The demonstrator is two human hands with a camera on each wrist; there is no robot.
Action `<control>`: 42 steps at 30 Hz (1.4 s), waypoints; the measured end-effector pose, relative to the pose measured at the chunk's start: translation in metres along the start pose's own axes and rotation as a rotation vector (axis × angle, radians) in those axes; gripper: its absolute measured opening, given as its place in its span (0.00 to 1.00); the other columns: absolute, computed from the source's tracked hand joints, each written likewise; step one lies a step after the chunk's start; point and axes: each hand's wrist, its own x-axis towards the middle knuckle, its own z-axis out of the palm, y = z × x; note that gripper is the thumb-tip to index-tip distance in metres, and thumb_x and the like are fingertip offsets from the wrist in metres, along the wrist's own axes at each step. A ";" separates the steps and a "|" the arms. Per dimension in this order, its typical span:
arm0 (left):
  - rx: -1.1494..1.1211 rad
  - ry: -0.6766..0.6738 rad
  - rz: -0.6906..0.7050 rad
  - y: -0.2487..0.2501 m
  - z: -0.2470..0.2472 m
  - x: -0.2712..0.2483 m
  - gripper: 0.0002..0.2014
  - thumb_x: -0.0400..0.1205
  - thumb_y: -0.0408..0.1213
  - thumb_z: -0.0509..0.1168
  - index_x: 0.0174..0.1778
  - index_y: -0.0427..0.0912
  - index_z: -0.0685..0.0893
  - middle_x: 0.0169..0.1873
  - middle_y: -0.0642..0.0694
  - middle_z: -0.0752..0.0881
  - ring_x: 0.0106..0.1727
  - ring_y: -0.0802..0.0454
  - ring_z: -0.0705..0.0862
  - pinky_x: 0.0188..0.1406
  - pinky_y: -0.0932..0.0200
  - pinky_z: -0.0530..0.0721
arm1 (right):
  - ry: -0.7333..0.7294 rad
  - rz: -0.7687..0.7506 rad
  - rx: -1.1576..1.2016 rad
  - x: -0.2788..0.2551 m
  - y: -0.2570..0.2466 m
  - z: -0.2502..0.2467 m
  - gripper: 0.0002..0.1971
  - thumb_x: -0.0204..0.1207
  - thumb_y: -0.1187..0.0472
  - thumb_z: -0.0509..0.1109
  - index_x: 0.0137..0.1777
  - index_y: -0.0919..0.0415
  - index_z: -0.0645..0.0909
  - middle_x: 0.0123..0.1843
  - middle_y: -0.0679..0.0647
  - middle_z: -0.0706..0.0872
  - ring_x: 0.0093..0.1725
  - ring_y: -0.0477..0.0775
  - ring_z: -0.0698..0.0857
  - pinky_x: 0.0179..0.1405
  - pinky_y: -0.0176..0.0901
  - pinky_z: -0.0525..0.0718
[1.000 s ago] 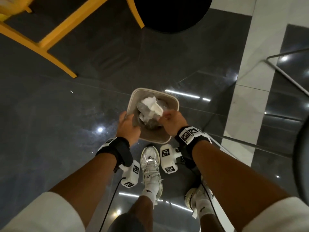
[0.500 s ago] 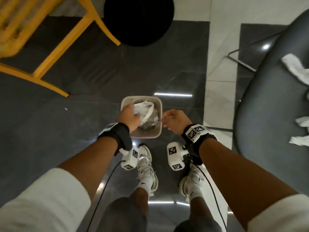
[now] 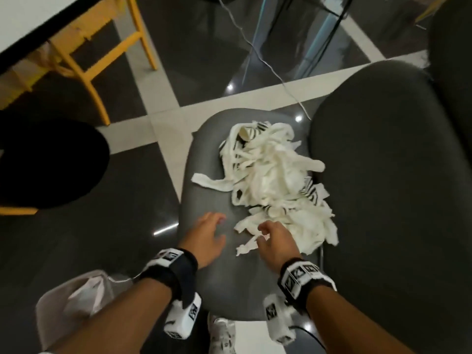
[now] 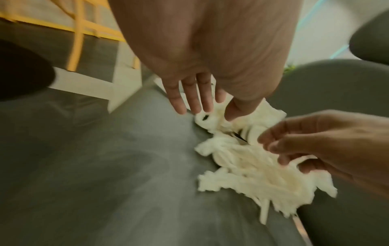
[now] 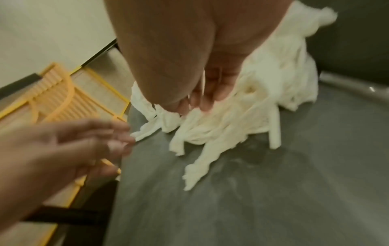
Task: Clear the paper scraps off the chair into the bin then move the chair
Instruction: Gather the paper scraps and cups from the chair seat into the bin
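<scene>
A heap of white paper scraps lies on the grey seat of the chair, against its dark backrest. My left hand hovers over the bare seat just left of the heap, fingers straight and spread. My right hand is at the near edge of the heap, fingers loosely bent over the scraps, holding nothing that I can see. The beige bin, with crumpled paper inside, stands on the floor at the lower left, beside my left forearm.
A yellow wooden chair stands under a white table at the upper left. A round black base lies on the floor at left. A white cable runs across the dark tiles beyond the seat. My white shoe is below the seat.
Both hands have left the bin and come up to the chair seat. The view has swung from the bin on the floor to the heap of scraps.
</scene>
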 end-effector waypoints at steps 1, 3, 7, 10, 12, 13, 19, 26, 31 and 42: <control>0.020 -0.031 0.029 0.018 0.017 0.009 0.25 0.77 0.38 0.68 0.71 0.47 0.77 0.67 0.48 0.80 0.68 0.49 0.80 0.69 0.58 0.76 | 0.051 -0.030 -0.102 -0.003 0.018 -0.010 0.15 0.77 0.55 0.69 0.63 0.54 0.81 0.64 0.54 0.81 0.59 0.58 0.83 0.60 0.51 0.83; 0.020 -0.080 0.066 0.048 0.048 0.023 0.28 0.77 0.38 0.68 0.76 0.47 0.73 0.73 0.48 0.75 0.72 0.49 0.75 0.72 0.59 0.73 | 0.202 -0.087 -0.296 -0.005 0.048 -0.029 0.25 0.71 0.51 0.74 0.68 0.53 0.78 0.69 0.56 0.76 0.63 0.61 0.79 0.61 0.56 0.83; 0.005 -0.093 0.080 0.077 0.087 0.036 0.36 0.76 0.39 0.69 0.81 0.50 0.64 0.77 0.49 0.67 0.78 0.50 0.69 0.77 0.49 0.72 | 0.119 -0.055 -0.469 0.009 0.082 -0.054 0.37 0.73 0.48 0.73 0.81 0.46 0.64 0.75 0.52 0.78 0.71 0.62 0.75 0.70 0.59 0.73; 0.047 -0.101 0.076 0.081 0.093 0.042 0.42 0.74 0.38 0.71 0.83 0.55 0.59 0.76 0.49 0.64 0.80 0.49 0.65 0.79 0.49 0.71 | 0.067 -0.173 -0.504 0.022 0.085 -0.053 0.18 0.78 0.53 0.64 0.68 0.47 0.79 0.61 0.52 0.87 0.62 0.61 0.81 0.64 0.58 0.71; 0.086 -0.096 0.091 0.081 0.093 0.045 0.46 0.70 0.39 0.71 0.82 0.62 0.57 0.73 0.51 0.62 0.78 0.47 0.65 0.76 0.47 0.74 | 0.102 -0.232 -0.297 0.019 0.075 -0.048 0.16 0.77 0.51 0.64 0.62 0.51 0.83 0.55 0.52 0.88 0.58 0.59 0.82 0.63 0.56 0.71; 0.114 -0.101 0.087 0.080 0.092 0.046 0.47 0.68 0.40 0.71 0.81 0.65 0.56 0.72 0.51 0.61 0.76 0.46 0.65 0.74 0.46 0.75 | 0.114 -0.268 -0.174 0.017 0.069 -0.045 0.15 0.76 0.49 0.65 0.60 0.52 0.84 0.53 0.51 0.87 0.57 0.57 0.82 0.62 0.54 0.72; 0.098 -0.038 0.046 0.057 0.084 0.030 0.21 0.71 0.42 0.68 0.60 0.55 0.79 0.71 0.53 0.64 0.70 0.48 0.69 0.68 0.45 0.79 | -0.064 -0.376 0.245 0.005 0.037 -0.030 0.11 0.75 0.51 0.68 0.54 0.50 0.86 0.51 0.48 0.90 0.52 0.50 0.85 0.55 0.48 0.82; -0.056 0.048 -0.017 0.043 0.064 0.020 0.09 0.75 0.46 0.72 0.50 0.53 0.83 0.50 0.60 0.87 0.49 0.61 0.86 0.51 0.58 0.86 | 0.031 -0.345 0.298 0.017 0.042 -0.021 0.21 0.79 0.50 0.53 0.67 0.51 0.80 0.59 0.47 0.79 0.58 0.47 0.79 0.62 0.48 0.81; -0.192 0.114 -0.107 0.026 0.042 0.006 0.06 0.73 0.45 0.71 0.41 0.48 0.83 0.37 0.51 0.89 0.41 0.48 0.89 0.42 0.42 0.88 | 0.097 -0.456 -0.384 0.043 0.044 -0.018 0.32 0.71 0.61 0.68 0.77 0.42 0.71 0.71 0.48 0.77 0.63 0.56 0.74 0.64 0.52 0.76; -0.231 0.217 -0.251 -0.012 -0.014 -0.043 0.16 0.79 0.29 0.68 0.29 0.50 0.75 0.28 0.53 0.81 0.31 0.58 0.78 0.34 0.61 0.77 | 0.213 -0.437 -0.760 0.067 -0.008 0.021 0.09 0.72 0.55 0.72 0.51 0.52 0.86 0.54 0.59 0.78 0.53 0.65 0.75 0.50 0.57 0.74</control>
